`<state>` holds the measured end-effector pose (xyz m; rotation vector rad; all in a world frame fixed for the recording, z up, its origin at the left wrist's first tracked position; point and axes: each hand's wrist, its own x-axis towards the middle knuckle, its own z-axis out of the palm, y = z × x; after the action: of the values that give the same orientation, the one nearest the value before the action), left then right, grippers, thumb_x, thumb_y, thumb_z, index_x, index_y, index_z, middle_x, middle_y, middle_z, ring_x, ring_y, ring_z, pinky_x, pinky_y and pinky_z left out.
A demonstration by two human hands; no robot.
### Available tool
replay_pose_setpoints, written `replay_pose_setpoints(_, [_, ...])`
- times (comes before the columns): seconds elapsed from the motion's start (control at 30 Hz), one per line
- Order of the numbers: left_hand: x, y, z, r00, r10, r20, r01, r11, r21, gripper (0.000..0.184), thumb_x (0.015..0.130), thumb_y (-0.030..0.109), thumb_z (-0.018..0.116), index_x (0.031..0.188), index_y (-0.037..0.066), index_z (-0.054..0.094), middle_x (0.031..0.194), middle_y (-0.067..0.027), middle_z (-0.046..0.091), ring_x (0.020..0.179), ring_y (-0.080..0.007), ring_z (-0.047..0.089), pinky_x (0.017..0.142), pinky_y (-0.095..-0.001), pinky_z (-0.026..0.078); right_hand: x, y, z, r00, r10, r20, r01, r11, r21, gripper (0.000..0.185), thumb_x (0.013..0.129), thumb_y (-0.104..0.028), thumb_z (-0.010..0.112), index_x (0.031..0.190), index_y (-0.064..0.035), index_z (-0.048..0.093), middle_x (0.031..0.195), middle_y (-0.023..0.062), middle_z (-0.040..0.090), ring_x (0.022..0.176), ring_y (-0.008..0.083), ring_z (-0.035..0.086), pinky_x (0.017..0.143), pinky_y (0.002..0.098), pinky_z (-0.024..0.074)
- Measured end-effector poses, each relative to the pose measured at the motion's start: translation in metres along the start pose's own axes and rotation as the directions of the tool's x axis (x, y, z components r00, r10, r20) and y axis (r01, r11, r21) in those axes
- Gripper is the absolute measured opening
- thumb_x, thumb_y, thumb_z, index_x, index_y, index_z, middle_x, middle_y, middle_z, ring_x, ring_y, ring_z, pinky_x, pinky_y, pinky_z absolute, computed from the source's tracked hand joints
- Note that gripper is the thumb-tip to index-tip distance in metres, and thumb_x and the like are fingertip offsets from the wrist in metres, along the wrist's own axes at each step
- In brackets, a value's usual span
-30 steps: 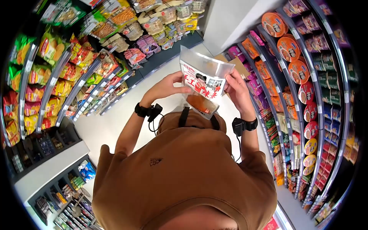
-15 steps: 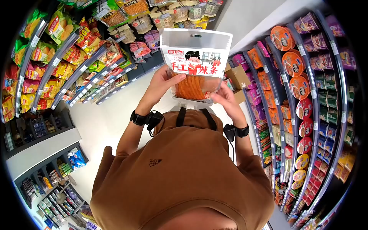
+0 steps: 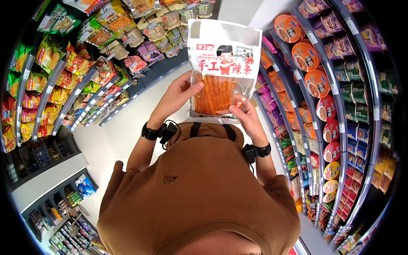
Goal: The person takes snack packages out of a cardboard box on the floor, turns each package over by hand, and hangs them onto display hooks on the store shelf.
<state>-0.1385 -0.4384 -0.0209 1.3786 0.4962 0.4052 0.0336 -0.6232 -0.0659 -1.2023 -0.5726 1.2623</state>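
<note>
A clear and white snack bag of spicy strips (latiao) is held up in front of my chest, its printed front towards me. Long orange-brown strips show through the lower window, below red lettering and a cartoon figure. My left hand is closed on the bag's left edge, thumb on the front and fingers behind it, out of sight. At the lower right corner my right hand pinches the bag, its thumb pressed near a small red mark.
Shelves of bagged snacks curve along the left, with hanging packets at the top. On the right stand shelves with instant noodle bowls and packets. Pale floor shows to the left of my body.
The bag has tilted more upright and its strips show more fully. My right hand has gone from loosely touching the lower corner to pinching it. The view has turned slightly.
</note>
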Motion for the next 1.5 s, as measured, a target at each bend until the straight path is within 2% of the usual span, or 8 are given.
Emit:
replay_pose_setpoints(0.23, [0.008,-0.009,0.019,1.000,-0.013,0.024,0.009,0.991,0.134,0.029,0.095,0.026,0.058,0.106,0.000,0.064,0.090,0.0021,0.063,0.085,-0.0055,0.054,0.077,-0.0231,0.044,-0.006,-0.011,-0.021,1.000,-0.001,0.006,0.000,0.996,0.094,0.035,0.091,-0.012,0.061,0.122,0.0006,0.052,0.097,0.0001,0.060,0.092,0.0076,0.057,0.082,0.0237,0.0435])
replay_pose_setpoints(0.43, [-0.009,0.006,0.034,0.998,-0.035,-0.056,0.046,0.976,0.212,0.029,0.096,0.026,0.057,0.104,-0.001,0.064,0.088,0.0008,0.063,0.081,-0.0056,0.052,0.076,-0.0231,0.043,-0.020,-0.034,-0.017,0.997,0.041,0.065,-0.046,0.996,0.081,0.033,0.090,-0.009,0.061,0.120,0.0005,0.053,0.099,0.0023,0.063,0.091,0.0095,0.060,0.081,0.0236,0.0457])
replay_pose_setpoints(0.67, [-0.026,-0.009,0.059,0.978,-0.042,-0.204,0.072,0.988,0.140,0.031,0.096,0.028,0.056,0.108,0.000,0.064,0.087,-0.0011,0.065,0.083,-0.0067,0.054,0.077,-0.0237,0.043,-0.024,-0.027,-0.033,0.983,0.100,0.153,-0.119,0.985,0.123,0.047,0.087,-0.003,0.062,0.131,0.0018,0.046,0.115,0.0072,0.060,0.104,0.0106,0.057,0.091,0.0262,0.0451])
replay_pose_setpoints(0.83, [-0.050,-0.008,0.059,0.972,-0.197,-0.126,0.221,0.950,0.219,0.038,0.096,0.033,0.055,0.115,0.001,0.063,0.089,-0.0011,0.066,0.081,-0.0067,0.054,0.075,-0.0241,0.044,-0.029,-0.024,-0.023,0.979,0.077,0.191,-0.112,0.977,0.179,0.050,0.087,-0.003,0.061,0.134,0.0021,0.043,0.116,0.0070,0.060,0.102,0.0101,0.058,0.090,0.0264,0.0459])
replay_pose_setpoints(0.93, [-0.077,-0.011,0.044,0.962,-0.263,-0.074,0.273,0.921,0.278,0.040,0.097,0.034,0.053,0.115,0.001,0.063,0.090,-0.0010,0.066,0.080,-0.0069,0.053,0.073,-0.0242,0.044,-0.043,-0.010,-0.001,0.978,0.042,0.204,-0.072,0.987,0.144,0.040,0.090,-0.005,0.059,0.128,0.0025,0.047,0.109,0.0099,0.064,0.093,0.0176,0.065,0.087,0.0297,0.0500])
replay_pose_setpoints(1.13, [-0.134,-0.039,0.042,0.992,-0.030,-0.123,0.048,0.988,0.149,0.038,0.097,0.034,0.052,0.111,0.001,0.066,0.086,-0.0004,0.065,0.078,-0.0069,0.052,0.072,-0.0242,0.044,-0.071,0.021,0.034,0.984,0.042,0.175,-0.042,0.999,-0.006,0.045,0.088,-0.005,0.062,0.129,0.0036,0.046,0.108,0.0096,0.064,0.094,0.0176,0.065,0.085,0.0288,0.0512])
replay_pose_setpoints(1.17, [-0.135,-0.038,0.036,0.985,-0.146,-0.093,0.161,0.969,0.187,0.038,0.097,0.034,0.052,0.109,0.001,0.066,0.089,-0.0016,0.067,0.082,-0.0077,0.057,0.075,-0.0246,0.046,-0.071,0.022,0.035,0.984,0.033,0.173,-0.037,0.999,0.019,0.045,0.088,-0.005,0.062,0.129,0.0035,0.047,0.107,0.0093,0.064,0.094,0.0175,0.065,0.085,0.0291,0.0514])
replay_pose_setpoints(1.5, [-0.139,-0.054,0.042,0.982,-0.065,-0.177,0.087,0.989,0.119,0.033,0.094,0.030,0.059,0.097,-0.001,0.067,0.084,-0.0033,0.068,0.077,-0.0092,0.059,0.071,-0.0262,0.048,-0.062,0.022,0.036,0.968,0.065,0.241,-0.070,0.998,0.009,0.044,0.088,-0.004,0.062,0.129,0.0022,0.048,0.112,0.0084,0.063,0.096,0.0130,0.062,0.085,0.0283,0.0503])
